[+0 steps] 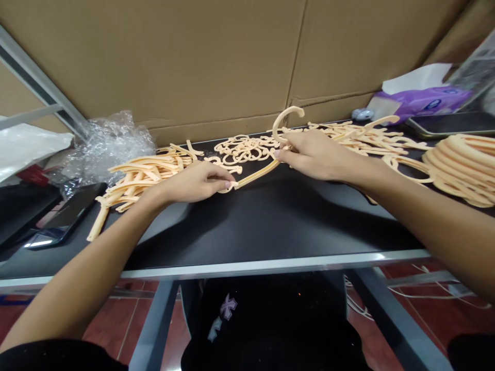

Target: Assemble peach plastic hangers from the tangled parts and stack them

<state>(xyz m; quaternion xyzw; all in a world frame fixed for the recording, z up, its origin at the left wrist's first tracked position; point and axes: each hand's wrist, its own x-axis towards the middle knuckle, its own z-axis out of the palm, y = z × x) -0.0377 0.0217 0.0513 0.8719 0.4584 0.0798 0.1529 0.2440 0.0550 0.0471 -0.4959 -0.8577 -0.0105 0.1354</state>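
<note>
My right hand [315, 154] is closed round the neck of a peach plastic hanger [257, 175], whose hook [286, 116] curls up above the fingers. The hanger's arm slopes down to the left across the black table [251, 226]. My left hand [197, 181] pinches the lower end of that same arm with thumb and fingertips. Behind the hands lies a tangle of small peach hook pieces [243, 149]. A pile of straight hanger arms [139, 175] lies left of my left hand.
More peach hangers [363, 135] spread behind my right hand, and a stack of curved ones [464, 167] sits far right. A cardboard wall [216, 62] backs the table. Crumpled clear plastic [104, 144], a phone [65, 216], a purple tissue pack [425, 100] and a tray [452, 124] lie around.
</note>
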